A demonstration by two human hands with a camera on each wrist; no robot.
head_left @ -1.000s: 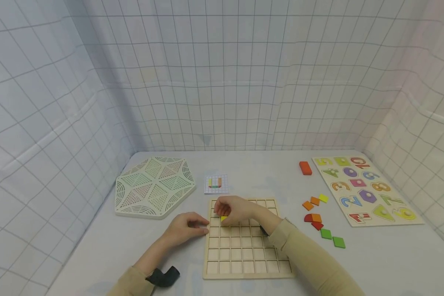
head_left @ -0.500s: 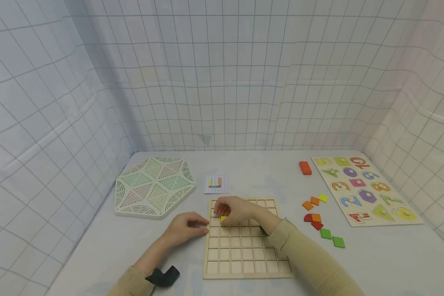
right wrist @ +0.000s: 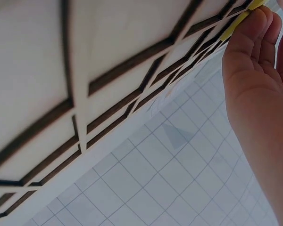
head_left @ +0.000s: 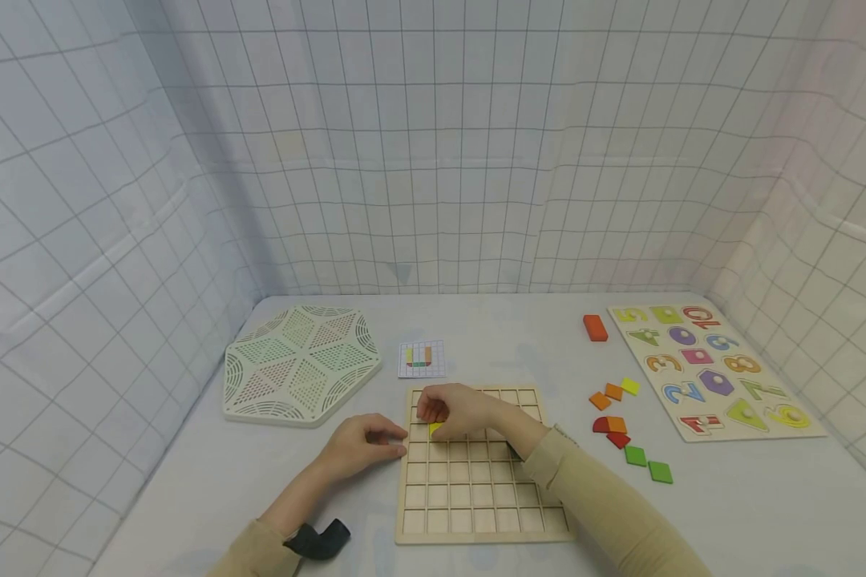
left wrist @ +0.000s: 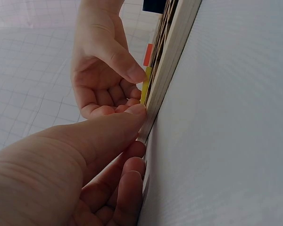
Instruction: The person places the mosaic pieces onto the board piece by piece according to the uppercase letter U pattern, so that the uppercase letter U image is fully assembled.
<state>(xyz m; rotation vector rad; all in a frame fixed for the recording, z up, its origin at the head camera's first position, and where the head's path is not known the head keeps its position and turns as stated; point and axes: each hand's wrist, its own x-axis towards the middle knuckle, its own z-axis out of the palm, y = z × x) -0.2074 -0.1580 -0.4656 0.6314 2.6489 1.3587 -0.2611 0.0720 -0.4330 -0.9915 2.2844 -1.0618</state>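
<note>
By the pale wooden grid board [head_left: 483,538], a bare left hand [head_left: 364,445] rests at its left edge, thumb and fingers apart, while a bare right hand [head_left: 463,410] pinches a flat yellow tile [head_left: 435,429] over its far-left cells, barely shifted this past second, suggesting fine adjustment.

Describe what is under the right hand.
A yellow tile shows partly, on the wooden grid board. In the head view, the right hand covers part of the board, so anything there cannot be seen.
</note>
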